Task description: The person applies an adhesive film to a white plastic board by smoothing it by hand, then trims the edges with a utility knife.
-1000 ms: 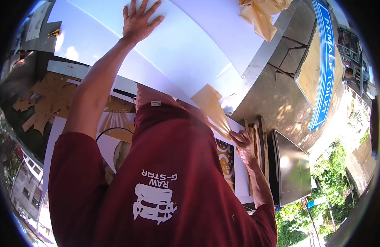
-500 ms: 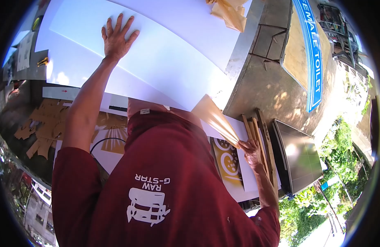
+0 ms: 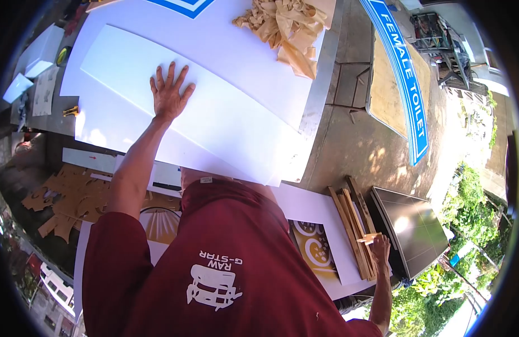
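Observation:
My left hand (image 3: 171, 96) lies flat with fingers spread on a long white panel (image 3: 214, 115), which rests on a larger white sheet. At the lower right, my right hand (image 3: 381, 247) is closed on a piece of tan paper (image 3: 368, 238); only a small part of the paper shows beside the fingers. This hand is away from the panel, over some wooden strips (image 3: 349, 230). A heap of crumpled tan paper (image 3: 285, 28) lies at the far side of the white sheet (image 3: 226, 33).
A blue-bordered "FEMALE TOILET" sign (image 3: 403, 62) stands on the right. Near my right arm is a dark tiled panel (image 3: 411, 224). Brown cut-out scraps (image 3: 63, 196) lie low on the left, and a yellow tool (image 3: 71, 111) sits by the sheet's left edge.
The tan paper stretched from the panel's near corner to my right hand has come away from the panel. My right hand has moved right and down with it. My left hand stays flat on the panel.

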Tool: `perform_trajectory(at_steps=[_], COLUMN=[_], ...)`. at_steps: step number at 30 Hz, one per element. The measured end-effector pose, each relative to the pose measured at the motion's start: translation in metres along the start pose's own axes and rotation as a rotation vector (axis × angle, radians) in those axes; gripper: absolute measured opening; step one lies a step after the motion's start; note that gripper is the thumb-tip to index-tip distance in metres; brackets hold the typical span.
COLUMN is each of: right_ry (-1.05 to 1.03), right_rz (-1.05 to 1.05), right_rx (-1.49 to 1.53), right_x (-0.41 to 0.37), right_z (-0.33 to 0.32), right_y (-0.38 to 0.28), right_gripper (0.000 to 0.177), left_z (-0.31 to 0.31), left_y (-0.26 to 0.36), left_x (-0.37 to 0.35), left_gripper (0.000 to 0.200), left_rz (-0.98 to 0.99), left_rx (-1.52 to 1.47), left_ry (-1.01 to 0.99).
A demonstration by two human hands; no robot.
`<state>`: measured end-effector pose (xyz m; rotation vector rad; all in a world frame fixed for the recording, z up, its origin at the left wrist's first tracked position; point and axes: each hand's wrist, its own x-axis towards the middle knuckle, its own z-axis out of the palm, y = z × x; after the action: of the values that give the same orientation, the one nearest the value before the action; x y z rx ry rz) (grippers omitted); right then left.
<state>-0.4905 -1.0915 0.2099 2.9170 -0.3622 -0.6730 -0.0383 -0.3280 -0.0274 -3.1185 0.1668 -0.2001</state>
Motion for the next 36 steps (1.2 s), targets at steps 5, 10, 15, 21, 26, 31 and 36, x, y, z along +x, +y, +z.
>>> perform_trajectory(at_steps=[5, 10, 15, 21, 26, 31, 36], right_ry=[0.166, 0.251, 0.222, 0.200, 0.378, 0.647, 0.594], right_rz=[-0.098, -0.260, -0.473, -0.662, -0.755, -0.621, -0.551], right_rx=[0.652, 0.871, 1.415, 1.684, 1.704, 1.165, 0.517], right_x=[0.102, 0.170, 0.228, 0.283, 0.335, 0.397, 0.448], right_z=[-0.041, -0.125, -0.209, -0.270, -0.298, -0.326, -0.293], right_y=[-0.142, -0.256, -0.355, -0.419, -0.448, -0.463, -0.505], right_gripper=[0.017, 0.023, 0.025, 0.030, 0.031, 0.056, 0.085], left_z=[-0.008, -0.054, -0.144, -0.174, -0.171, -0.171, -0.154], left_y=[0.006, 0.062, 0.161, 0.207, 0.198, 0.190, 0.193], left_x=[-0.003, -0.016, -0.048, -0.024, 0.024, 0.067, 0.122], left_gripper=[0.067, 0.068, 0.095, 0.084, 0.035, 0.068, 0.100], left_rz=[-0.001, -0.008, 0.211, -0.011, -0.310, -0.410, -0.338], left_rx=[0.052, -0.607, -1.462, -1.726, -1.998, -1.928, -1.735], left_ry=[-0.017, 0.074, -0.509, -0.458, -0.334, -0.131, 0.023])
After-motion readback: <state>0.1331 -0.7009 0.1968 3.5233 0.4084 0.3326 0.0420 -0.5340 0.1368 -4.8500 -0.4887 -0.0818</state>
